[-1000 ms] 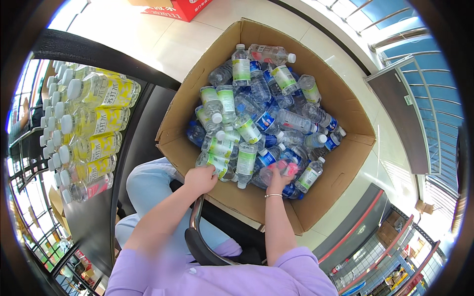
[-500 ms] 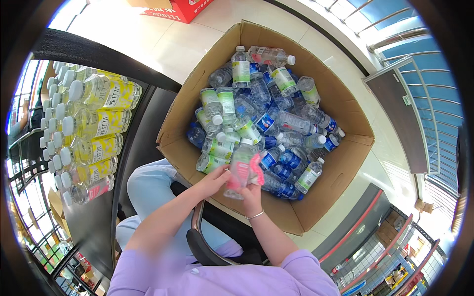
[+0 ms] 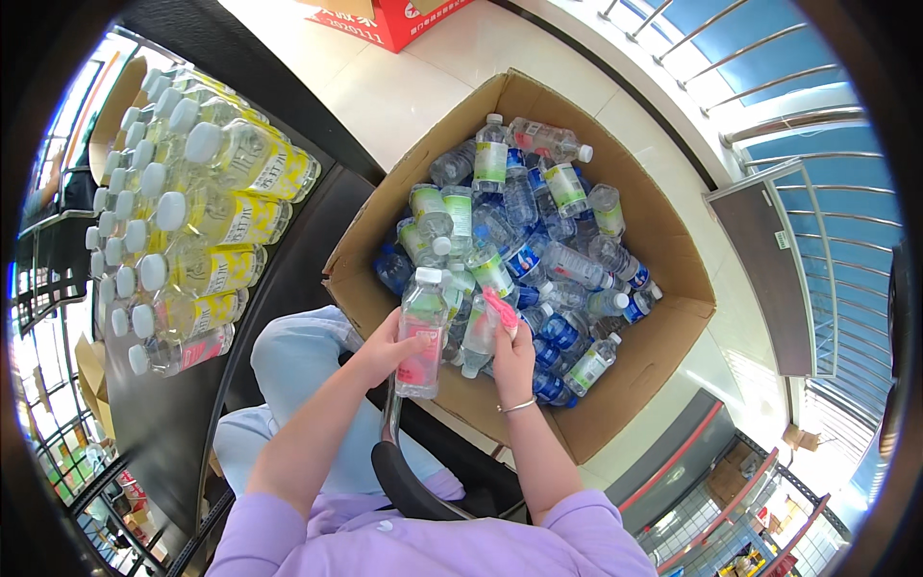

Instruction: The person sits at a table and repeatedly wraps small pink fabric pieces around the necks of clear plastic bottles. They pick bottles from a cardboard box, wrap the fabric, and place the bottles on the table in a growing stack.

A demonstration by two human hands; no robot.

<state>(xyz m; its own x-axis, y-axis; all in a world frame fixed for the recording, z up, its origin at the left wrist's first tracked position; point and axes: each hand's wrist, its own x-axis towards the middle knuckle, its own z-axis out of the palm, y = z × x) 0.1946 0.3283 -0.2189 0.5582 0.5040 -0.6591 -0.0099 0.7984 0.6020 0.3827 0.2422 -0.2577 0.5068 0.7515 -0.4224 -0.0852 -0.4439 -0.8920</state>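
My left hand (image 3: 386, 352) grips a clear plastic bottle (image 3: 425, 306) with a white cap and a pink label, upright above the near left edge of the cardboard box. Just right of it, my right hand (image 3: 515, 360) is closed on a pink cloth (image 3: 502, 311), bunched at the fingertips. A clear bottle (image 3: 477, 338) lies beside the cloth, partly covered by it and my right fingers; I cannot tell whether it touches that hand. Below and beyond both hands, the big open box (image 3: 663, 337) holds many jumbled bottles with green, blue or pink labels.
On a black table (image 3: 183, 413) at the left stand rows of yellow-labelled bottles (image 3: 226, 269), with a pink-labelled bottle (image 3: 192, 351) at the near end. A chair armrest (image 3: 409, 481) is close to my legs. Beyond the box are a red carton (image 3: 413, 24) and metal railings (image 3: 788, 125).
The pink-labelled bottle has moved left, away from the cloth, and is now in my left hand alone. My right hand has shifted slightly right with the cloth. The view has turned a little.
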